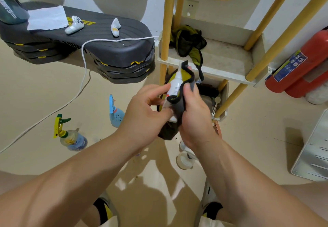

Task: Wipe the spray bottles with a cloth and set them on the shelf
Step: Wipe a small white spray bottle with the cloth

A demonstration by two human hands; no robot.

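Observation:
My left hand (145,113) grips a small white spray bottle (173,86) in front of the shelf. My right hand (195,115) holds a grey and yellow cloth (179,106) wrapped round the bottle's right side. On the floor to the left stand a clear bottle with a yellow and green trigger (71,136) and a light blue bottle with a blue trigger (116,115). A white bottle (184,157) stands on the floor under my right wrist, partly hidden. The white shelf (229,58) with wooden poles holds a dark green and yellow cloth (188,42).
A stack of dark step platforms (99,47) at the left carries two white controllers, a white cloth and a cable that runs down to the floor. Red fire extinguishers (300,69) lie at the right. A white metal panel (314,152) leans at the far right. My feet show below.

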